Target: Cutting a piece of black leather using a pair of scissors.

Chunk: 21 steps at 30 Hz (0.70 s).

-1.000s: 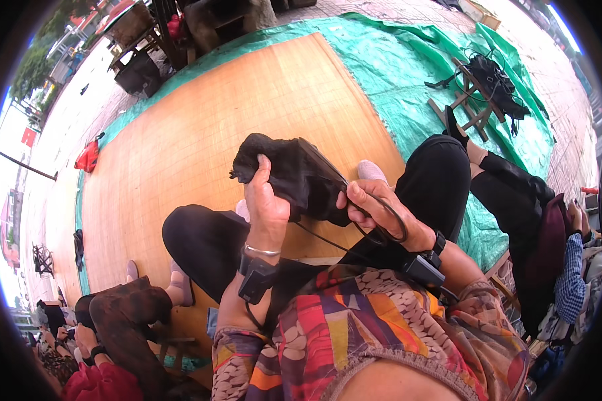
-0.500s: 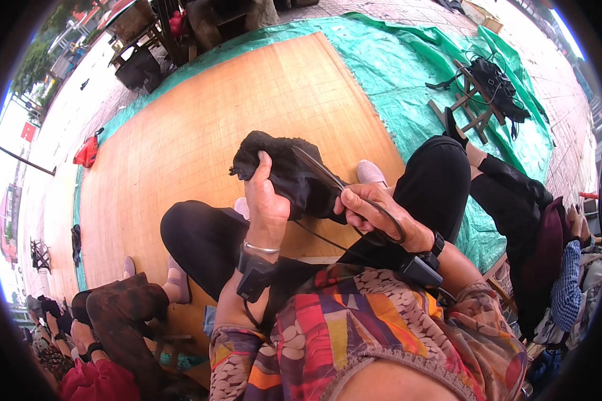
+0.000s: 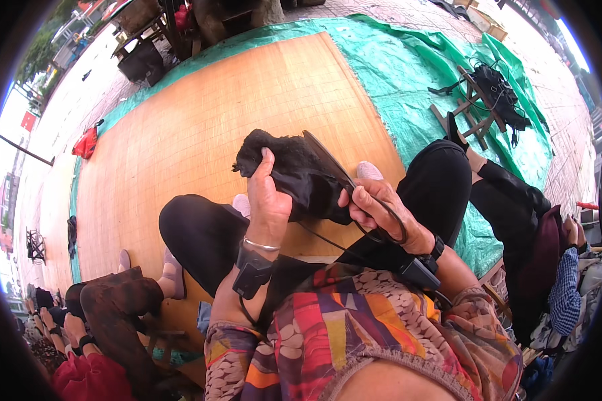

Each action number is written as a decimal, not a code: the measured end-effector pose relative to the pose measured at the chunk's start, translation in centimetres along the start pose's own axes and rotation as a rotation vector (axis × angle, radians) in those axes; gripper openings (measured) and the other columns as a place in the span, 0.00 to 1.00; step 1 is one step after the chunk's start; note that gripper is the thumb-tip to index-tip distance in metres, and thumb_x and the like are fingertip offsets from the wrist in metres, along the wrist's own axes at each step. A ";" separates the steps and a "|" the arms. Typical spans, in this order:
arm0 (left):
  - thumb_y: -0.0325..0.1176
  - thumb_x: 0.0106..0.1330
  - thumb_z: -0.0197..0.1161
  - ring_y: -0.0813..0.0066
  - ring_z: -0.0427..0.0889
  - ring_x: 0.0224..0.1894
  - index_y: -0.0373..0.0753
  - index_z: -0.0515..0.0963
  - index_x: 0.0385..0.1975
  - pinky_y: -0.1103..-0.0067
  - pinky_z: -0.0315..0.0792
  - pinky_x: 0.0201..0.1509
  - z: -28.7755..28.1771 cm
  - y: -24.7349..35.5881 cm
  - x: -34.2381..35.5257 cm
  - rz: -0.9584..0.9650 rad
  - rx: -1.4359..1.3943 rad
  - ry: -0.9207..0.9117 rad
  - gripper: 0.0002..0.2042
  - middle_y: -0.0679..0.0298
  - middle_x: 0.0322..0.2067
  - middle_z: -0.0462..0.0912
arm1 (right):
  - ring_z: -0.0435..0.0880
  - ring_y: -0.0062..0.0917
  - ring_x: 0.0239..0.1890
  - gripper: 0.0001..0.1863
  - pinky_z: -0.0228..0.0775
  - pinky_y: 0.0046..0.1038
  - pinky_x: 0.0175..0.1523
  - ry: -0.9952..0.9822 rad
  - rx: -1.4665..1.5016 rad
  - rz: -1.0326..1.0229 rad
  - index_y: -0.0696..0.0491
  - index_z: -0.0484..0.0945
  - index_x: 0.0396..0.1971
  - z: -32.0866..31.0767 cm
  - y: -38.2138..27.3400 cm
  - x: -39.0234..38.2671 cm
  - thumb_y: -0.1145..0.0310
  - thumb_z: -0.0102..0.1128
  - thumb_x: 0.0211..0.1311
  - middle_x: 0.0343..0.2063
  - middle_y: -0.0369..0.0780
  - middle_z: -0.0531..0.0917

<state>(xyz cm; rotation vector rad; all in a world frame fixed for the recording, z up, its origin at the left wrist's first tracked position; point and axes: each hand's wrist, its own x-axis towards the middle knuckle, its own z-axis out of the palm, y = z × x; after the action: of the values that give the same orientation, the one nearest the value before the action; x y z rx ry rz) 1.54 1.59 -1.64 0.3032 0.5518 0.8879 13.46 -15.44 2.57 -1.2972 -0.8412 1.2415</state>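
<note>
My left hand point(image 3: 269, 200) grips a black piece of cloth point(image 3: 301, 180) with a fuzzy upper edge and a smoother, shinier lower part. Its thumb lies on top, and the other fingers are hidden behind the cloth. In my right hand point(image 3: 381, 210) is a pair of dark scissors point(image 3: 331, 160), with fingers around the handle loops. The blades point up and to the left, along the cloth's right side. Whether they bite into it I cannot tell. Both hands are above my lap, between my spread knees.
A tan woven mat point(image 3: 234, 100) lies ahead on a green tarp point(image 3: 408, 80). At the right stands a wooden stool point(image 3: 475, 110) with a black strapped bag point(image 3: 498, 93) on it. People sit close on both sides. A red bag point(image 3: 85, 144) lies at the far left.
The scissors have turned a little more upright, their tips shifting slightly right along the cloth. My left hand keeps its hold, almost unmoved.
</note>
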 end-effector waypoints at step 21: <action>0.29 0.62 0.59 0.66 0.79 0.40 0.36 0.75 0.40 0.69 0.75 0.48 0.0 1.2 0.1 0.012 -0.041 0.058 0.08 0.61 0.38 0.79 | 0.59 0.08 0.17 0.20 0.50 0.13 0.21 0.049 0.099 -0.184 0.56 0.72 0.32 -0.1 0.3 0.1 0.51 0.49 0.65 0.15 0.27 0.64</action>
<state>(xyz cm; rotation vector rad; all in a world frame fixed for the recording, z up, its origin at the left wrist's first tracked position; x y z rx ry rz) 0.84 2.38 -1.16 0.2442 0.5847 0.9210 13.47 -15.43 2.30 -1.1400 -0.8347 1.0881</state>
